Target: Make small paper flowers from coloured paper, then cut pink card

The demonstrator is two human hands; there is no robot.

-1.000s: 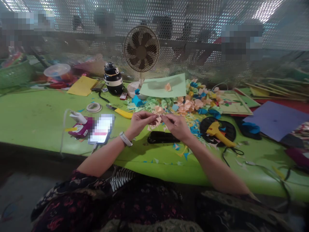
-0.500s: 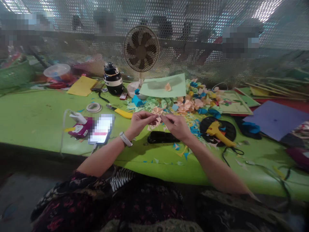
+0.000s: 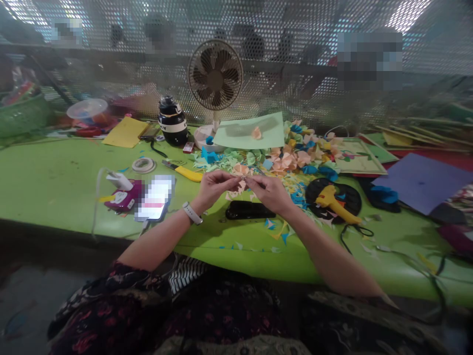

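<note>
My left hand (image 3: 220, 184) and my right hand (image 3: 269, 190) meet fingertip to fingertip over the front middle of the table. Both pinch at something tiny and pale between them, too small to name. Behind the fingertips lie peach paper pieces (image 3: 241, 169), partly covered by the hands. Just below, on the tabletop, rests a black stapler (image 3: 249, 210). A yellow-handled cutter knife (image 3: 187, 173) lies beside my left hand. Paper scraps (image 3: 291, 190) in blue, yellow and green spread around my right hand.
A yellow glue gun (image 3: 338, 204) sits on a black round pad at right. Folded paper pieces (image 3: 295, 159) are heaped behind, by a green sheet (image 3: 236, 135). A fan (image 3: 215, 79) and black bottle (image 3: 173, 123) stand at the back; a phone (image 3: 155, 197) and tape roll (image 3: 144, 165) lie left.
My fingertips have shifted slightly against each other around the tiny pale thing. Both arms and the things on the table stay essentially where they were.
</note>
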